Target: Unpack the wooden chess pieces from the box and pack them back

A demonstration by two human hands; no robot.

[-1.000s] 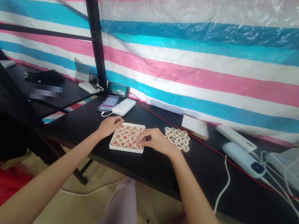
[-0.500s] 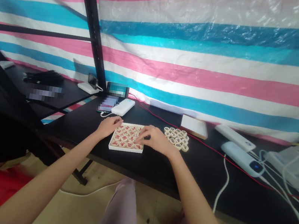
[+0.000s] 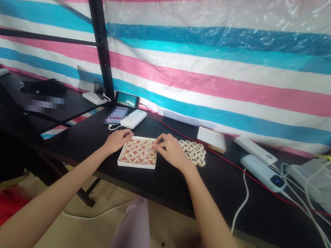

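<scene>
Round Chinese chess pieces with red characters [image 3: 139, 153] lie in rows inside a shallow white box [image 3: 136, 166] on the black table. My left hand [image 3: 118, 139] is at the box's upper left corner, its fingers bent and closed over the rim. At the upper right of the box, my right hand [image 3: 171, 150] is curled, with thumb and fingertips pinched at a piece beside the right wall. The fingers partly hide that piece. To the right of this hand, several pieces with black characters [image 3: 194, 152] sit in a flat cluster on the table.
A white box lid [image 3: 212, 139] lies behind the black-lettered pieces. A red cable [image 3: 234, 163] crosses the table. Power banks [image 3: 263, 173] and tangled white cables occupy the right. Phones [image 3: 127, 100] and a white power bank [image 3: 134, 119] are behind the box. A metal post [image 3: 98, 21] rises at left.
My right hand has moved from the lower right pieces up to the upper right of the box, uncovering pieces in the right column. My left hand stays at the corner. The view has shifted slightly.
</scene>
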